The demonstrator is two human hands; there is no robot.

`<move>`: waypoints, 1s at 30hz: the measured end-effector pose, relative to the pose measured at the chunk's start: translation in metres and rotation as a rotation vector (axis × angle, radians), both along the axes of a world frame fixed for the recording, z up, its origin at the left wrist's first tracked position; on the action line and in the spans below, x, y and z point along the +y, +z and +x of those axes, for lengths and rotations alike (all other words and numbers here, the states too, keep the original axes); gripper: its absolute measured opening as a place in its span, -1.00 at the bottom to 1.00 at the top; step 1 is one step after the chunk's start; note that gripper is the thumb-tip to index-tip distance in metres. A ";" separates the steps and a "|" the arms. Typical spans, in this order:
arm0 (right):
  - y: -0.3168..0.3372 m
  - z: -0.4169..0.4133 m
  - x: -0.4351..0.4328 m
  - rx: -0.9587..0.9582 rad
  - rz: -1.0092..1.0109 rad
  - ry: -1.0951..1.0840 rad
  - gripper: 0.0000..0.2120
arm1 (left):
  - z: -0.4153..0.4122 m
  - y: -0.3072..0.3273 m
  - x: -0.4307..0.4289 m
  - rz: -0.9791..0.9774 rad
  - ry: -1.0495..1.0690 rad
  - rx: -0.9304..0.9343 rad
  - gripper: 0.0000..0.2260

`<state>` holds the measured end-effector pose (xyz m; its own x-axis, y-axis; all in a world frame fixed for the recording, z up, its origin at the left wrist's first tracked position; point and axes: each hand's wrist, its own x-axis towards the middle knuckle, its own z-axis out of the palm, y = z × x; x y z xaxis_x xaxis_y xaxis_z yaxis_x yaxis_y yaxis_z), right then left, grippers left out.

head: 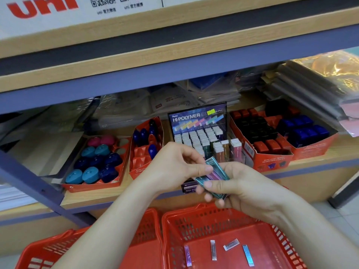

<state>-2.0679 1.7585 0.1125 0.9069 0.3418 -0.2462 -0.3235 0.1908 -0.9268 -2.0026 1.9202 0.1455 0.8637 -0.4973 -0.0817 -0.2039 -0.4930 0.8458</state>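
My R hand (246,189) is curled round a bundle of slim erasers (213,176), thumb laid across the top & fingers wrapped underneath, so it's closed on them, not open. My L hand (174,167) comes in from the other side & pinches the upper end of the same bundle betw. thumb & fingertips. The bundle sits tilted betw. both hands, teal wrappers on the outside w/ a purple-pink one in the middle, held in the air just in front of the shelf edge (87,199) & above the right red basket (204,216). On that basket's floor lie four loose erasers (213,250), apart from each other, each at its own angle. A second red basket (48,247) stands touching it on the L. Straight behind my hands, on the shelf, is the Hi-Polymer display box (198,117), rows of erasers standing upright in it. L of it a narrow red tray of blue sharpeners (145,140), then a wider tray of round sharpeners (95,160) in pink, teal & navy. R of the display, two red trays (272,152) w/ black, red & blue sharpeners. Behind all that, plastic-wrapped paper packs (204,94), too blurred to read. Top L, a white uni carton (42,8) on the shelf above.
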 end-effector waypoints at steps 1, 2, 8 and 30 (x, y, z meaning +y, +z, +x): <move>0.000 0.000 -0.001 0.005 0.005 -0.002 -0.90 | 0.000 0.002 0.001 -0.009 0.010 -0.016 -0.90; 0.000 0.000 -0.001 0.011 0.013 -0.007 -0.90 | 0.000 0.004 0.002 -0.041 0.038 -0.030 -0.92; -0.001 0.007 -0.008 0.045 0.106 -0.263 -0.86 | 0.018 0.026 0.029 -0.308 0.423 -0.283 -0.97; 0.006 0.005 -0.011 0.117 0.141 -0.451 -0.79 | 0.037 -0.045 0.024 0.453 -0.005 -1.006 -0.90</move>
<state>-2.0629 1.7476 0.1182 0.9412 -0.0414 -0.3352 -0.2805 0.4569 -0.8441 -1.9656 1.9442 0.1002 0.6359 -0.6028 0.4819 -0.7008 -0.7126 0.0333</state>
